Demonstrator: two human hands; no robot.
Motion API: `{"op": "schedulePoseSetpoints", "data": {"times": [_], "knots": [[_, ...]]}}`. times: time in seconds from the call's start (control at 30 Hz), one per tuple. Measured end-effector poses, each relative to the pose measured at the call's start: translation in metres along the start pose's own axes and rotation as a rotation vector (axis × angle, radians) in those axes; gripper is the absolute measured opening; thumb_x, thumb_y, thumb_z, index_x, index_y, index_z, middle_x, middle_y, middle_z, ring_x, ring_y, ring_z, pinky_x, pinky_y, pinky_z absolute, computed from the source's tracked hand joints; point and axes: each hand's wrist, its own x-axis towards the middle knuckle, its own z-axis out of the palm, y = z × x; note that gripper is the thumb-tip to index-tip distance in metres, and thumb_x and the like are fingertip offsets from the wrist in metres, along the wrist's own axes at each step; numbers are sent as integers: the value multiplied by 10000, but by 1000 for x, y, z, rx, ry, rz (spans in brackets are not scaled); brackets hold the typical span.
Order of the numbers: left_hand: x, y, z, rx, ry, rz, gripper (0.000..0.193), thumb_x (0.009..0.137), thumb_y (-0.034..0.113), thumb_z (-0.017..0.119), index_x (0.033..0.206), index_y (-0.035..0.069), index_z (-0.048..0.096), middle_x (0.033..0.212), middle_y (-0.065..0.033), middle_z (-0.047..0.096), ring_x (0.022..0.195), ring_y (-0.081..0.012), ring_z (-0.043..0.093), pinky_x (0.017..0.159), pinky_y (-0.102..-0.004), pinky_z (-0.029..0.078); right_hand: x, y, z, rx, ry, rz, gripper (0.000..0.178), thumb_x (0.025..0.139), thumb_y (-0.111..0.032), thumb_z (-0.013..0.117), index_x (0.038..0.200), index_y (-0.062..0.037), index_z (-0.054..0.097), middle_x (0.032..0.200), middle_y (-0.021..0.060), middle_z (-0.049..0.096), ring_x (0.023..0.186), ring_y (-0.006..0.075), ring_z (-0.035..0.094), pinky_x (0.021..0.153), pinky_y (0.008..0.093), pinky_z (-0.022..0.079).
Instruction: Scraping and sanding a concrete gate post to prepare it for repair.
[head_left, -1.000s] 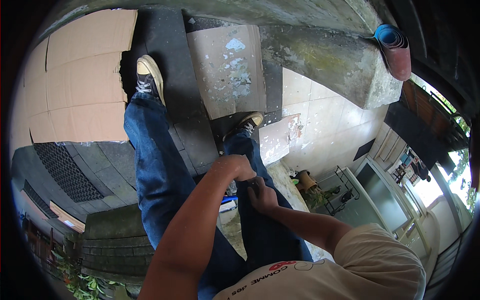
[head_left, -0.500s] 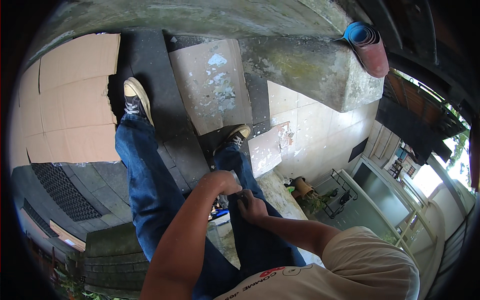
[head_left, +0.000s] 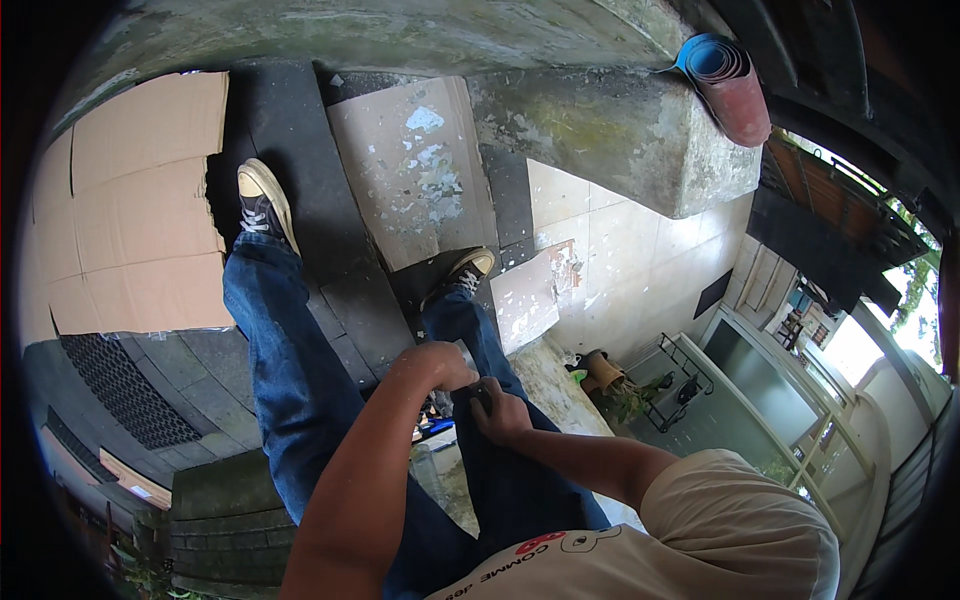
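Note:
My left hand [head_left: 452, 366] is closed in front of my right knee, the wrist bent. A small pale grey, flat-looking piece [head_left: 464, 351] shows at its far edge; its kind is too small to make out. Just beside it, my right hand [head_left: 503, 417] is closed around a small dark object [head_left: 485, 398] with a rounded end, over my jeans [head_left: 500, 470]. The two hands nearly meet, and whether their things join I cannot tell. Below the left wrist, partly hidden by the forearm, are a blue item [head_left: 436, 428] and other small things.
Flattened cardboard [head_left: 150, 210] lies at the left, and another sheet [head_left: 415, 170] with pale flakes lies ahead between my shoes. A rolled blue and red sheet [head_left: 735, 95] rests on a concrete ledge [head_left: 620, 130]. At the right are a brown pot [head_left: 602, 372] and a black rack [head_left: 685, 385].
The view has shifted slightly, so the surroundings sit a little further left. Both hands keep nearly the same pose and place, close together.

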Motion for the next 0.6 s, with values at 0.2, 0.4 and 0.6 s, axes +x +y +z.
{"op": "schedulePoseSetpoints", "data": {"times": [0.2, 0.4, 0.6], "knots": [[-1, -5, 2, -26, 60, 51, 601, 859, 500, 573, 1126, -32, 657, 1122, -238, 651, 1024, -348, 643, 892, -419, 483, 2, 3, 4, -4, 6, -12, 380, 886, -256, 599, 1194, -95, 446, 925, 233, 667, 865, 435, 639, 745, 512, 509], [8, -14, 1, -16, 72, 21, 512, 841, 420, 562, 1158, 30, 660, 1215, -199, 621, 1119, -335, 608, 943, -411, 474, 7, 4, -7, -58, -26, 17, 462, 890, -284, 588, 1265, -91, 398, 914, 263, 660, 856, 456, 634, 757, 526, 501], [-24, -17, -31, -264, 385, -152, 426, 814, 248, 522, 1138, 11, 665, 1238, -213, 603, 1163, -329, 584, 963, -400, 469, -16, -79, -198, -358, 17, -12, 431, 860, -183, 541, 1272, -85, 457, 882, 268, 651, 862, 429, 633, 782, 539, 486]]}}
